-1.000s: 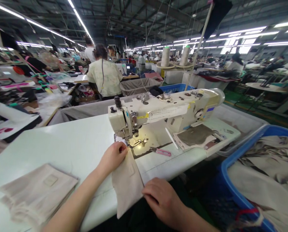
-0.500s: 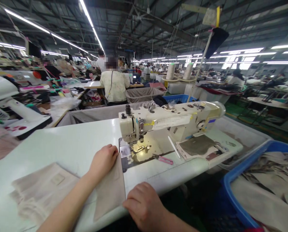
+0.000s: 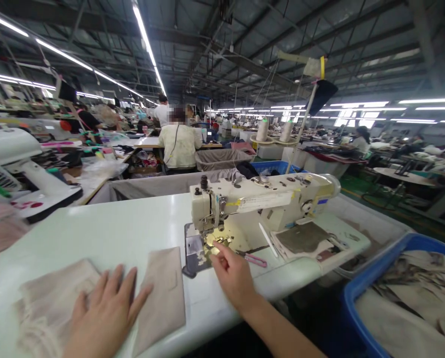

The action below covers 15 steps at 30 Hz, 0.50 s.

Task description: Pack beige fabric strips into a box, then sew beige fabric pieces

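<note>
Head view: left fingers [image 3: 118, 284] spread on beige cloth [image 3: 48, 303] (right fingers [image 3: 222, 250] empty)

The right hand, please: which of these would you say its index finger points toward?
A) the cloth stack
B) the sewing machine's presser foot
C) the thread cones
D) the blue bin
B: the right hand stretches its index finger over the lit plate of the sewing machine, ending by the presser foot.

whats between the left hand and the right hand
Head view: a beige fabric panel lies on the table between the left hand and right hand.
</note>
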{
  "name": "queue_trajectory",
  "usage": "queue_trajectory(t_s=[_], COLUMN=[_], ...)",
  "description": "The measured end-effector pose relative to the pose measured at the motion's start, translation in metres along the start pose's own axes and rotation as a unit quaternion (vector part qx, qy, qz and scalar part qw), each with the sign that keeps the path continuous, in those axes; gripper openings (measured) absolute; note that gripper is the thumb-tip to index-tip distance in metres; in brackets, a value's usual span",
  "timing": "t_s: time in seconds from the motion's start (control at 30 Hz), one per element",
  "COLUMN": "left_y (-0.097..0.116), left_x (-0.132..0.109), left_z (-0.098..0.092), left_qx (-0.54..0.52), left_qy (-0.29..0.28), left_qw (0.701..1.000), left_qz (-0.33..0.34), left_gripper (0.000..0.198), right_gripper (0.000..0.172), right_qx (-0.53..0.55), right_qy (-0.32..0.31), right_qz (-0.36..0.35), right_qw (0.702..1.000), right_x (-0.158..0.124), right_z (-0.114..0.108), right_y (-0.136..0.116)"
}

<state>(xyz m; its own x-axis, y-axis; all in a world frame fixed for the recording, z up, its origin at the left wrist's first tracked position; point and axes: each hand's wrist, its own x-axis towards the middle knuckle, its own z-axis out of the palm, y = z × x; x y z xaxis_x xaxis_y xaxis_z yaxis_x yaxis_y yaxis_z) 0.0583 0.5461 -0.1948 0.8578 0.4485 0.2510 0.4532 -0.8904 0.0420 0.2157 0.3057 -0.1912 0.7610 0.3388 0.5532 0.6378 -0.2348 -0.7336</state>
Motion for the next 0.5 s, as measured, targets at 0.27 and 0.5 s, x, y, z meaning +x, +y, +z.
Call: queue_trajectory(t_s=[0.27, 0.5], left_y=[-0.016, 0.078], left_x=[0.021, 0.056], left_z=[-0.023, -0.074], left_qx=[-0.011, -0.283], left_qy=[0.06, 0.15], left_qw=[0.998, 0.94], left_qz=[0.015, 0.117], left_gripper=[0.047, 0.041], right_gripper=[0.047, 0.042], right_qx=[0.228, 0.297], right_qy=[0.074, 0.096], right_qz=[0.151, 0.237], right_qw=[0.959, 0.92], right_x=[0.028, 0.045], right_z=[0.031, 0.038], right_y=[-0.028, -0.041])
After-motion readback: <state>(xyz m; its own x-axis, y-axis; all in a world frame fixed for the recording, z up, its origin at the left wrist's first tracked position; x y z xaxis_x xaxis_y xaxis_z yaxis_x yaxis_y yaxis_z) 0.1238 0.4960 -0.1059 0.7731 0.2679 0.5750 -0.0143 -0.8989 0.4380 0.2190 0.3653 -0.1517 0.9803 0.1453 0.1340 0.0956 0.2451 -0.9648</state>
